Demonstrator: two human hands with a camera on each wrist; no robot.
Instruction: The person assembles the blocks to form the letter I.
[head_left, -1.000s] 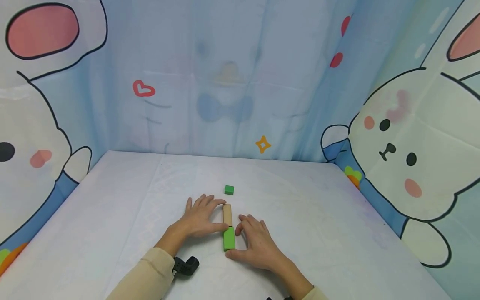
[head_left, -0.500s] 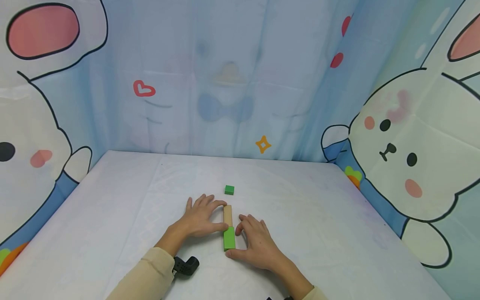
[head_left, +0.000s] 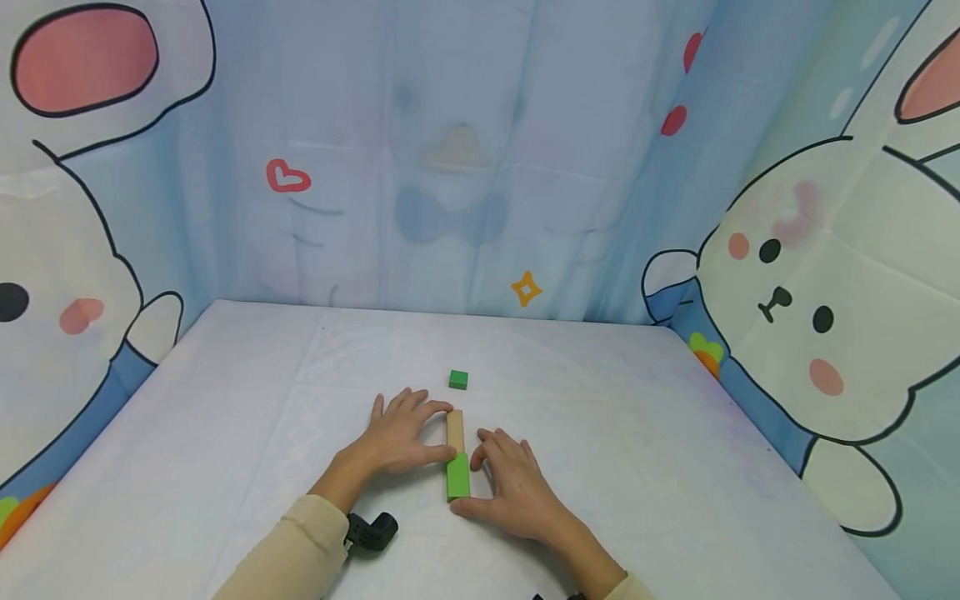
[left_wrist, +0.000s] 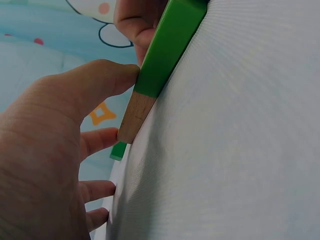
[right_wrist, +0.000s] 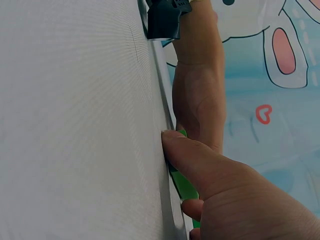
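A plain wooden block (head_left: 455,432) and a bright green block (head_left: 458,477) lie end to end in a line on the white table. With its index finger at the far end of the wooden block and its thumb near the joint, my left hand (head_left: 405,435) holds that block. In the left wrist view, the thumb touches the green block (left_wrist: 162,55) close to the wooden one (left_wrist: 136,115). My right hand (head_left: 517,489) curls round the green block, thumb at its near end and fingers along its right side. Part of that grip is hidden in the right wrist view.
A small dark green block (head_left: 458,380) stands alone, a little beyond the wooden block. The white-covered table (head_left: 637,417) ends at a blue curtain (head_left: 337,233) with cartoon rabbits. A black wrist device (head_left: 372,532) sits on the left wrist.
A thin dark gap between the wooden and green blocks has closed; the wooden block shifted slightly nearer. Both hands have stayed almost still.
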